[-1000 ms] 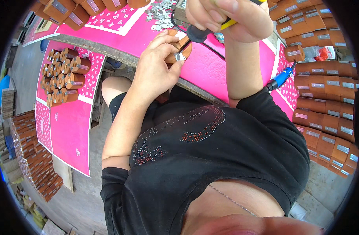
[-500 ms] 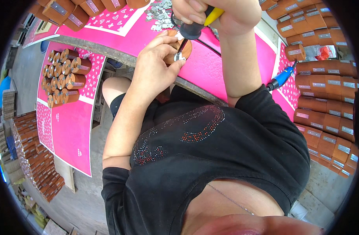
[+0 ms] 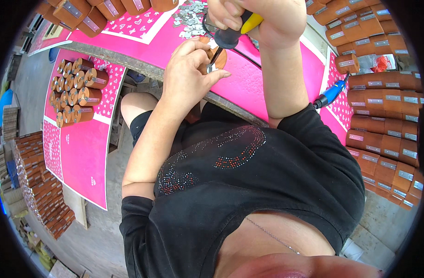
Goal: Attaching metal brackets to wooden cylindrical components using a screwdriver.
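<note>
My right hand point(image 3: 263, 21) is closed round the black-and-yellow handle of a screwdriver point(image 3: 227, 39), which it holds upright with a slight tilt. The screwdriver's shaft runs down to a small silvery metal plate on the end of a round orange-brown wooden piece point(image 3: 219, 61). My left hand point(image 3: 189, 65) steadies that wooden piece from the left, fingers bent over its side and thumb stretched out along the near side. Its fingers partly cover the wooden piece and the tool's tip. Just beyond lies a heap of small flat metal plates point(image 3: 189, 18) on the pink tabletop point(image 3: 152, 51).
A blue power tool point(image 3: 331, 95) with a black cord lies on the right. Rows of brown wooden pieces with metal plates point(image 3: 383, 99) are stacked at the right. Similar pieces point(image 3: 75, 88) stand on a pink side table point(image 3: 82, 157) at left. More are stacked on the floor point(image 3: 45, 185).
My left thumb has straightened away from the wooden piece and now points right. The right hand and screwdriver have shifted only slightly.
</note>
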{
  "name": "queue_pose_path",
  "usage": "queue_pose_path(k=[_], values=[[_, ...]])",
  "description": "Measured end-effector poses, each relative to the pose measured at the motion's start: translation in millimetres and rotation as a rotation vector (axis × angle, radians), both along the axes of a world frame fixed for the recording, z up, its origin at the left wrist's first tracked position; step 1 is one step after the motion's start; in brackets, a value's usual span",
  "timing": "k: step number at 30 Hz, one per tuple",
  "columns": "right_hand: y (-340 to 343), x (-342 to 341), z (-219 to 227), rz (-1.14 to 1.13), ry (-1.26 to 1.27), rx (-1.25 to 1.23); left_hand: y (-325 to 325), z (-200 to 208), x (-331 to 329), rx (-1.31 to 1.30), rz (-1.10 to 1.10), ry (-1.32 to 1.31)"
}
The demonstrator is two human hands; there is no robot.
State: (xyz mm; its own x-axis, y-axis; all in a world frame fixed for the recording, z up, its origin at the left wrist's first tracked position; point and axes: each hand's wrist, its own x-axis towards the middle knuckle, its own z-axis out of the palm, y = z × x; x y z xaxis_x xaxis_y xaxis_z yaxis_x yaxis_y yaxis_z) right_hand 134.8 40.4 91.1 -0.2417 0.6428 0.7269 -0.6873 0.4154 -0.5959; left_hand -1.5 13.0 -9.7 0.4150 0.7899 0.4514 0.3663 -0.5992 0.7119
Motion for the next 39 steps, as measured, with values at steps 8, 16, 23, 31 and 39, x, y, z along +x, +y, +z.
queue_pose_path(k=[8,16,23,31,39], values=[[2,16,-9,-0.049,0.005,0.108,-12,-6,-18,0.176,-0.009,-0.039],[-62,60,29,-0.465,0.123,0.112,-13,-13,-32,0.172,0.100,-0.020],[-58,93,6,-0.426,-0.081,0.272,-16,-19,-3,0.309,0.153,0.134],[-75,114,0,-0.436,-0.093,0.237,15,21,-61,0.151,-0.021,0.507],[-70,82,-4,-0.428,-0.137,0.272,0,-5,-12,0.232,0.190,0.228]])
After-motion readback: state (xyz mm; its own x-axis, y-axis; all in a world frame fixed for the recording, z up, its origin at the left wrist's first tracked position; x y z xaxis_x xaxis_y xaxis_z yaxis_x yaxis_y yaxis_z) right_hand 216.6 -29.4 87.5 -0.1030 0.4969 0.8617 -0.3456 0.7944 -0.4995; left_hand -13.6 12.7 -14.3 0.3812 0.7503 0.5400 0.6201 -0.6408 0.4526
